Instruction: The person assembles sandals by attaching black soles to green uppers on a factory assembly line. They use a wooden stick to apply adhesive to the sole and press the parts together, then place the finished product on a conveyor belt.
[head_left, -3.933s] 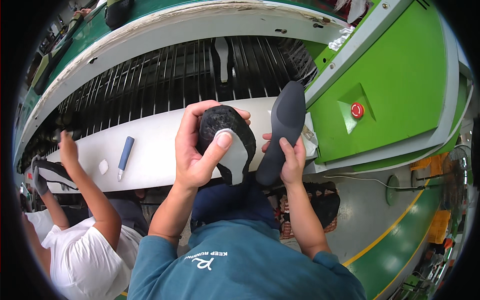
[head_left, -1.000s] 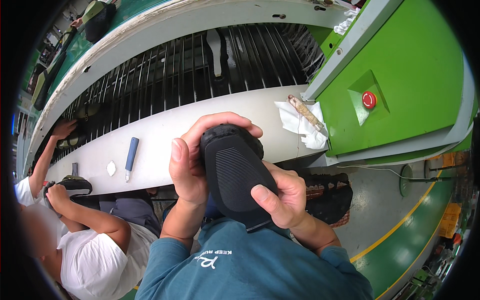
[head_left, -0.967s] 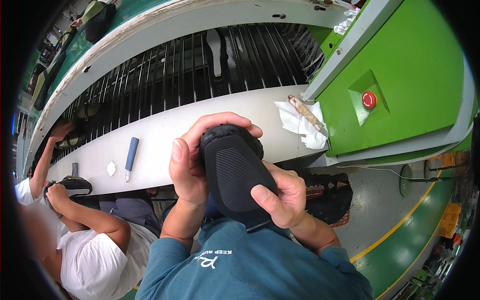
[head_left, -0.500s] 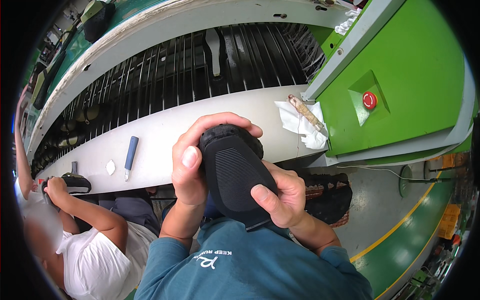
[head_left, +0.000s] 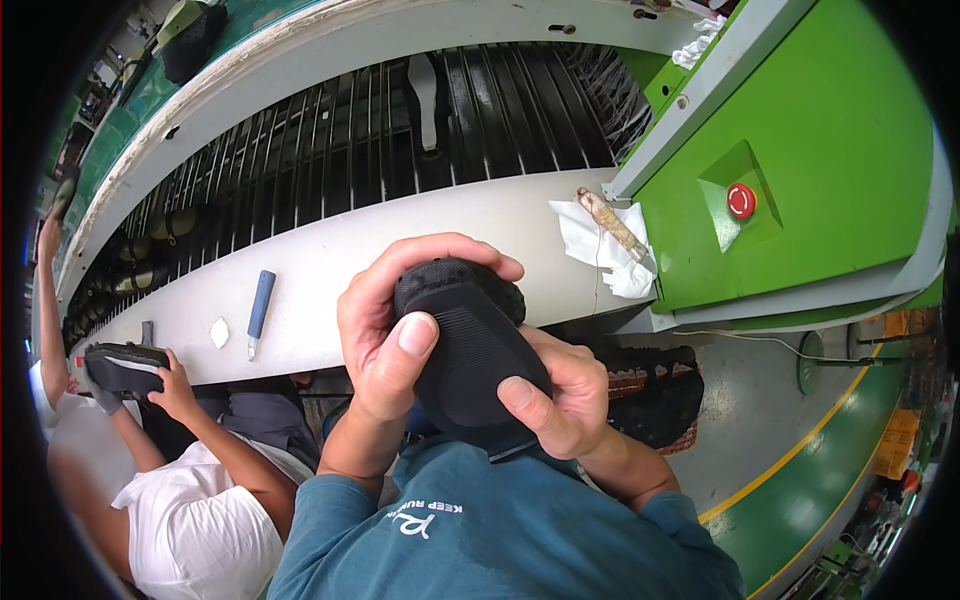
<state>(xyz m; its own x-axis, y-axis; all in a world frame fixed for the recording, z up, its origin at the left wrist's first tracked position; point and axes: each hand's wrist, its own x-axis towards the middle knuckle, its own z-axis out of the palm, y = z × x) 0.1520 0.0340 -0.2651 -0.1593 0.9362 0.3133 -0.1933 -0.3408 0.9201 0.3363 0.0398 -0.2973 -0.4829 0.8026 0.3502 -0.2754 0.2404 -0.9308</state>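
Note:
Both my hands hold a black shoe (head_left: 475,370) in front of my chest, its ribbed dark sole facing up toward me. My left hand (head_left: 375,320) wraps the far end, fingers curled over the fabric upper and the thumb pressed on the sole's edge. My right hand (head_left: 565,395) grips the near right side, its thumb lying on the sole. The fingers beneath the shoe are hidden. Beyond my hands lies a white worktop (head_left: 440,215). On it, to the left, are a blue-handled tool (head_left: 261,310) and a small white scrap (head_left: 219,333).
Behind the worktop runs a roller conveyor (head_left: 330,140) carrying a long dark-edged piece (head_left: 424,105). A green machine housing (head_left: 820,150) with a red button (head_left: 741,201) stands right, beside a wrapped stick (head_left: 612,225) on white cloth (head_left: 585,245). At left, a co-worker holds another shoe (head_left: 125,368).
My left thumb has moved from the shoe's side onto its sole, and the shoe has tilted slightly. At left, the co-worker has shifted grip and turned their shoe.

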